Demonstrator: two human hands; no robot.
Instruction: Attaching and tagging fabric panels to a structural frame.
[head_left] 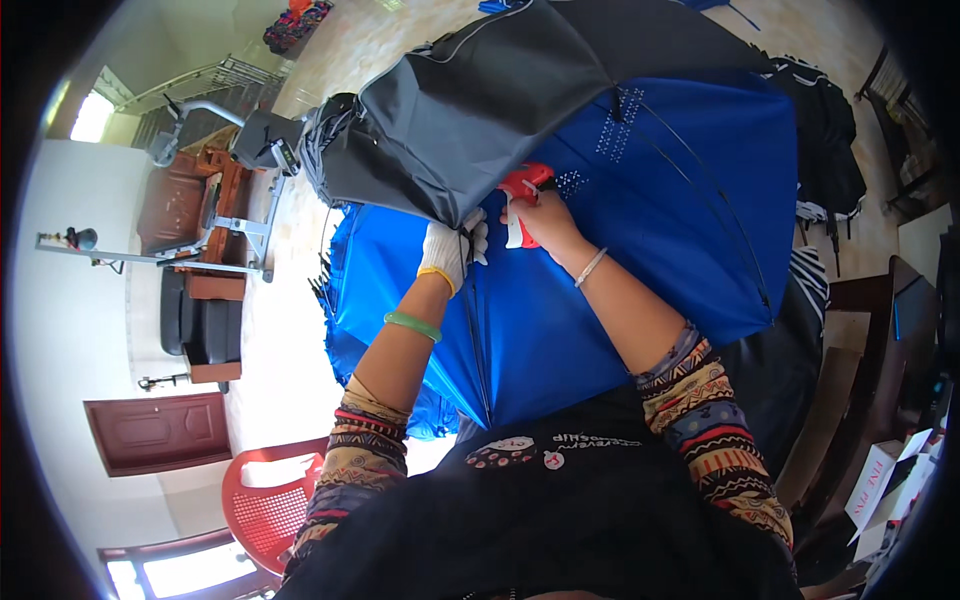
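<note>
A large open umbrella (640, 250), blue with thin dark ribs, is spread in front of me. Black fabric (470, 110) lies folded over its far left part. My left hand (452, 252), in a white knitted glove with a yellow cuff, is closed on the umbrella where the black fabric comes to a point; its fingertips are partly hidden. Just right of it, my bare right hand (545, 222) grips a red and white tagging gun (523, 184) by its handle. The gun's front end is close to the black fabric's edge, over the blue cloth.
More folded black umbrellas (818, 130) lie at the far right. A red plastic chair (272, 505) stands at lower left, and exercise equipment (250, 190) stands beyond it. Dark wooden furniture (870, 340) and small white boxes (880, 490) are at the right.
</note>
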